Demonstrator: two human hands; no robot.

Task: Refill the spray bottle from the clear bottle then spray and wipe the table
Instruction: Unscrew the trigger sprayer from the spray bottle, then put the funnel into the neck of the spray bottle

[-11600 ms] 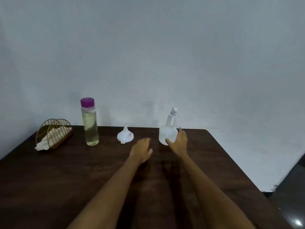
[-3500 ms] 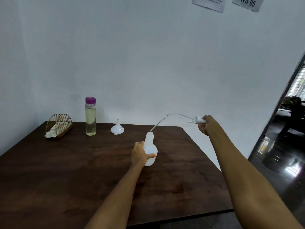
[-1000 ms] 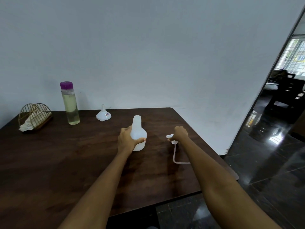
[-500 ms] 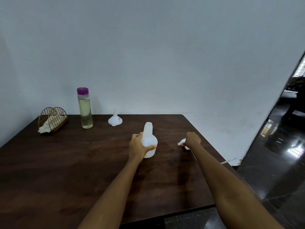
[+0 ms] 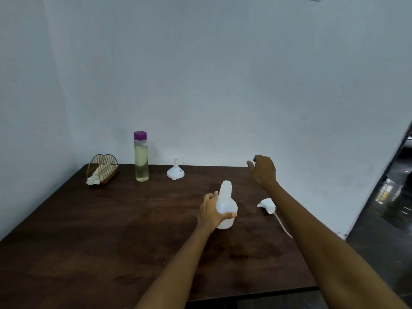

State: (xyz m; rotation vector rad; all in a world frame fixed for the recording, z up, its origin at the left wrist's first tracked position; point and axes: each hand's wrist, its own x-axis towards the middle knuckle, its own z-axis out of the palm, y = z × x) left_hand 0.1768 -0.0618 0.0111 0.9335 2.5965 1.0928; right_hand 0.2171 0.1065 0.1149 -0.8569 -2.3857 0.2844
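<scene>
The white spray bottle (image 5: 227,201) stands upright near the table's middle with its neck open, and my left hand (image 5: 211,211) is wrapped around its round body. Its white spray head (image 5: 268,205) lies on the table to the right, the thin tube trailing toward me. My right hand (image 5: 263,170) hovers above the table's far right part, fingers apart and holding nothing. The clear bottle (image 5: 141,157) with a purple cap and pale yellow liquid stands at the back left. A white funnel (image 5: 175,172) rests upside down beside it.
A brass wire holder (image 5: 103,172) with a white cloth in it sits at the back left corner. The dark wooden table (image 5: 111,230) ends close on the right, with shiny dark floor and a doorway beyond. A pale wall rises behind.
My right hand has let go of the spray head, which now lies on the table, and has risen toward the back. My left hand keeps its hold on the spray bottle.
</scene>
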